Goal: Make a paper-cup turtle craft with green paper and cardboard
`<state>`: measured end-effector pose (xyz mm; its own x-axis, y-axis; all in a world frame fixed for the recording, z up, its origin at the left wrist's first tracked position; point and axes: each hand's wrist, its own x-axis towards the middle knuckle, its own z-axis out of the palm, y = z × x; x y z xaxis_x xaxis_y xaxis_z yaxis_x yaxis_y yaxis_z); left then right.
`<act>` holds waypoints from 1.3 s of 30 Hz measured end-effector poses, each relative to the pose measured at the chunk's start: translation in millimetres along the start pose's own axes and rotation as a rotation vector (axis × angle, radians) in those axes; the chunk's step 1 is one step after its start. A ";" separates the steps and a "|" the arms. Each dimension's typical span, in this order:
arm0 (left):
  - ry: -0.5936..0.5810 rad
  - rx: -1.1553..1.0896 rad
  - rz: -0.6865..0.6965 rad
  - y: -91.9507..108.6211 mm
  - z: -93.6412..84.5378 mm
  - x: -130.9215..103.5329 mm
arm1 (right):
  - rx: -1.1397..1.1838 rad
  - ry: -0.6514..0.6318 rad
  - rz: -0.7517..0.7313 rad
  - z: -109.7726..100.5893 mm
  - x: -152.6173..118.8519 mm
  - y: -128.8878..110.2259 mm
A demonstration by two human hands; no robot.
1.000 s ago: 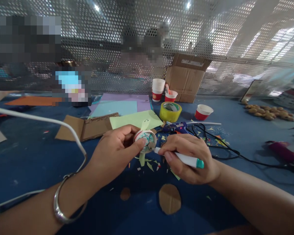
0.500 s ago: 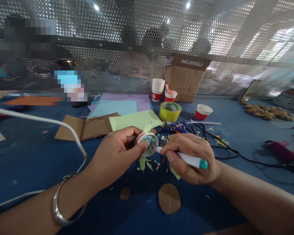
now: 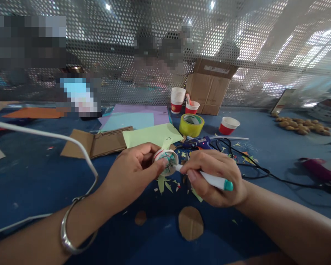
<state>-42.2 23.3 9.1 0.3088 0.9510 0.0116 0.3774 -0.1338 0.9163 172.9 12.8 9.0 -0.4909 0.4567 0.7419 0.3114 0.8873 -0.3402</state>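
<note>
My left hand [image 3: 139, 167] is closed around a small white paper cup [image 3: 174, 157] with a red band, its open end tilted toward me and the thumb reaching inside. Green lines show on the inside of the cup. Between the fingers of my right hand [image 3: 216, 176] is a white marker [image 3: 209, 178] with a green end, its tip at the cup's inner wall. Strips of light green paper [image 3: 161, 184] stick out above and below the cup. Nearer to me lie a round cardboard disc [image 3: 191, 223] and a smaller cardboard piece [image 3: 140, 218].
Beyond my hands are green paper [image 3: 151, 134], folded cardboard [image 3: 99, 143], yellow tape [image 3: 191, 126] and a blue glue gun [image 3: 195, 142] with a black cable. Farther back stand paper cups [image 3: 178, 99] and a cardboard box [image 3: 209, 88]. A white cable [image 3: 57, 135] crosses at left; a purple glue gun [image 3: 322, 171] lies right.
Almost nothing differs. Both hands keep their hold on the cup and the marker, with the marker tip still inside the cup; the view has shifted very slightly.
</note>
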 end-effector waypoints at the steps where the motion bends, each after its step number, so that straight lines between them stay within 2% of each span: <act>1: -0.013 0.002 -0.001 -0.4 0.6 0.4 | 0.004 0.001 -0.002 0.2 -0.3 0.3; 5: 0.020 -0.008 0.018 -1.6 1.2 0.1 | 0.045 -0.022 -0.018 1.1 -0.3 1.5; 9: 0.032 0.023 0.017 -0.9 -0.2 -0.7 | -0.031 0.007 0.006 0.0 0.2 1.4; 14: 0.062 0.066 0.040 1.2 -0.7 -1.2 | 0.016 -0.038 -0.019 0.1 0.9 0.5; 21: 0.143 0.305 0.176 8.0 -0.2 -9.5 | 0.018 -0.031 -0.001 1.3 2.2 2.1; 25: 0.151 0.390 0.185 12.7 -0.8 -10.8 | -0.035 -0.011 0.024 0.4 1.3 -0.2; 30: 0.195 0.386 0.214 14.6 0.1 -11.2 | -0.053 -0.011 0.012 0.5 1.2 -2.4; 33: 0.181 0.384 0.208 13.9 1.1 -11.3 | -0.060 -0.002 -0.002 2.3 0.6 -2.0; 39: 0.200 0.397 0.220 14.7 0.7 -10.0 | 0.051 -0.034 -0.008 5.6 -0.3 -3.1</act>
<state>-39.2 11.6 22.2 0.2594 0.9180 0.2998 0.6378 -0.3960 0.6606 167.5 10.3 6.7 -0.5212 0.4505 0.7249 0.2659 0.8928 -0.3636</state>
